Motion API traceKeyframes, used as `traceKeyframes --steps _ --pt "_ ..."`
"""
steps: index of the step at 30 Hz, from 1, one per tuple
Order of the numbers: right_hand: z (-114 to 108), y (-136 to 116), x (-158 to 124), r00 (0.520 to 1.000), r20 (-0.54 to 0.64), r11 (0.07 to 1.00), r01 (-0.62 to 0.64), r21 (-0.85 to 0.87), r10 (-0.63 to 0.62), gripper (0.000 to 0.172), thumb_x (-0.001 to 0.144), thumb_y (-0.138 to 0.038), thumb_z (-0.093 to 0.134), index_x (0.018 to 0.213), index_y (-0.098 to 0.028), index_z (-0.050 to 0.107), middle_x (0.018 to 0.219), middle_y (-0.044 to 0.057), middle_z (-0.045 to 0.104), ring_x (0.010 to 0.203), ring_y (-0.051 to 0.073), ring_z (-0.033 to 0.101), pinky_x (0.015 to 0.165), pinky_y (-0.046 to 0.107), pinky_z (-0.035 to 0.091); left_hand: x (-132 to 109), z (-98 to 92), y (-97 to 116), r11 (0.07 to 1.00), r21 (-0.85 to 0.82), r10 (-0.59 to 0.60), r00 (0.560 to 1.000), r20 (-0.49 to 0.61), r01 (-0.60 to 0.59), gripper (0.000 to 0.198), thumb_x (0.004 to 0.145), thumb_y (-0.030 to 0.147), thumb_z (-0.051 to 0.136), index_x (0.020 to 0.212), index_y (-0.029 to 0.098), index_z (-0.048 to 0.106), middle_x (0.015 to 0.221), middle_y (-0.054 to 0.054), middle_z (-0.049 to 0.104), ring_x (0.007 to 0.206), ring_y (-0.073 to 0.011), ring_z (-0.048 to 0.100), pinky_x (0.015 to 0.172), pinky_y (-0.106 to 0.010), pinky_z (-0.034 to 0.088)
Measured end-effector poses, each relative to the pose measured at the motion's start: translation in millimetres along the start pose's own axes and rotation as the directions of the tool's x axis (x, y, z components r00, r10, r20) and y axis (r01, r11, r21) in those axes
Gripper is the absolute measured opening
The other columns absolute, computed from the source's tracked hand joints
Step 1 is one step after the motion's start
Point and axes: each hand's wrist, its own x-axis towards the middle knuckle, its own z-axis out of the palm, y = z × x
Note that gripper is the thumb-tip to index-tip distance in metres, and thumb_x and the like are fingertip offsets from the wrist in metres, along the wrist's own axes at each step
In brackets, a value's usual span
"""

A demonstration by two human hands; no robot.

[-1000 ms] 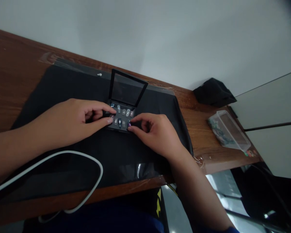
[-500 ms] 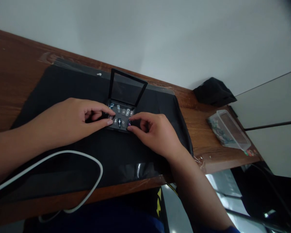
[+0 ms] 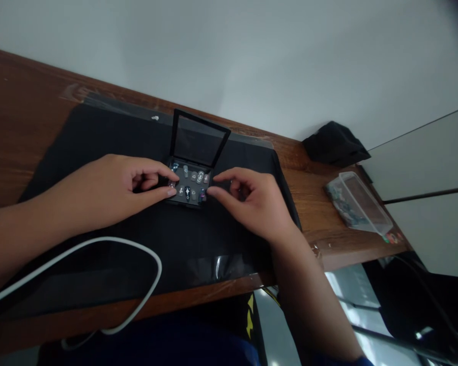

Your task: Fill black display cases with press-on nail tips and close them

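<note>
A small black case (image 3: 194,184) lies on a black mat (image 3: 99,132) with its clear lid (image 3: 198,140) standing open. Its tray holds several small decorated pieces, among them a purple one (image 3: 202,194) at the front right corner. My left hand (image 3: 110,188) pinches the case's left edge between thumb and forefinger. Just off the case's right edge rests my right hand (image 3: 255,203), thumb and forefinger slightly apart with nothing visible between them and the other fingers curled.
The mat lies on a brown wooden table (image 3: 19,101) against a white wall. A white cable (image 3: 137,249) loops across the mat's near left. At the right end sit a crumpled black cloth (image 3: 336,145) and a clear plastic container (image 3: 361,203).
My right hand has drawn back to the right, off the case's front right corner, uncovering the purple piece there. My left hand has stayed on the case's left edge.
</note>
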Motion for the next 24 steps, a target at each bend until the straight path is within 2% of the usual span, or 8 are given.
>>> traceKeyframes --steps 2,4,5,7,10,14,20,24 --pt "-9 8 0 0.988 -0.156 0.998 0.024 0.057 -0.014 0.026 0.100 -0.046 0.082 0.101 -0.020 0.087 0.066 -0.005 0.056 0.059 0.010 0.048 0.062 0.028 0.036 0 1.3 -2 1.000 0.023 0.006 1.000 0.006 -0.006 0.051 0.085 0.072 0.070 0.114 0.035 0.091 0.062 0.003 0.064 0.052 -0.0168 0.055 0.049 -0.030 0.036" --pt "-17 15 1 0.976 -0.217 0.997 -0.010 0.075 0.026 0.029 0.102 -0.046 0.077 0.096 -0.019 0.085 0.067 -0.004 0.057 0.059 0.011 0.047 0.059 0.029 0.034 0 2.0 -3 0.999 0.051 0.008 1.000 0.020 -0.009 0.055 0.089 0.072 0.066 0.120 0.033 0.090 0.065 0.003 0.064 0.054 -0.0160 0.056 0.052 -0.030 0.037" --pt "-21 17 1 0.981 -0.187 0.997 -0.050 0.056 0.060 0.029 0.102 -0.046 0.076 0.094 -0.019 0.084 0.068 -0.004 0.058 0.059 0.011 0.048 0.059 0.029 0.034 0 2.0 -4 0.998 0.061 0.003 1.000 0.029 -0.004 0.057 0.090 0.072 0.065 0.122 0.032 0.089 0.066 0.003 0.064 0.055 -0.0161 0.056 0.053 -0.030 0.038" --pt "-25 18 2 0.989 -0.050 0.988 -0.145 -0.057 0.142 0.024 0.100 -0.043 0.078 0.097 -0.020 0.085 0.068 -0.003 0.061 0.060 0.013 0.050 0.059 0.030 0.034 -1 1.5 -4 0.998 0.068 -0.014 0.999 0.044 0.011 0.059 0.090 0.075 0.064 0.123 0.032 0.089 0.067 0.003 0.064 0.056 -0.0166 0.057 0.054 -0.031 0.039" --pt "-25 15 5 0.965 0.068 0.937 -0.226 -0.268 0.253 0.015 0.096 -0.033 0.085 0.107 -0.022 0.086 0.070 -0.004 0.064 0.064 0.014 0.055 0.064 0.031 0.036 0 1.3 -8 0.998 0.068 -0.011 0.999 0.033 0.009 0.060 0.089 0.077 0.064 0.122 0.034 0.089 0.067 0.003 0.063 0.055 -0.0167 0.056 0.054 -0.032 0.039" --pt "-19 11 7 0.941 0.070 0.897 -0.289 -0.335 0.330 0.012 0.098 -0.024 0.084 0.109 -0.021 0.082 0.074 -0.004 0.067 0.068 0.014 0.057 0.068 0.032 0.038 2 3.5 -16 0.996 0.084 0.010 1.000 0.020 -0.011 0.062 0.089 0.079 0.065 0.127 0.034 0.087 0.070 0.003 0.066 0.056 -0.0172 0.058 0.055 -0.033 0.041" --pt "-17 23 10 0.950 0.073 0.931 -0.279 -0.236 0.303 0.004 0.097 -0.019 0.081 0.098 -0.021 0.084 0.071 -0.004 0.065 0.068 0.014 0.056 0.069 0.030 0.038 2 3.6 -12 0.993 0.113 -0.044 0.999 0.029 0.041 0.064 0.092 0.077 0.061 0.133 0.034 0.082 0.073 0.006 0.067 0.062 -0.0181 0.063 0.061 -0.034 0.045" --pt "-20 34 10 0.970 -0.042 0.952 -0.244 -0.187 0.241 0.007 0.097 -0.023 0.080 0.096 -0.022 0.087 0.071 -0.003 0.066 0.069 0.015 0.057 0.068 0.030 0.039 4 3.9 -9 0.995 0.080 -0.064 0.998 0.007 0.063 0.072 0.083 0.081 0.062 0.132 0.032 0.081 0.070 0.007 0.065 0.061 -0.0196 0.065 0.062 -0.034 0.046"
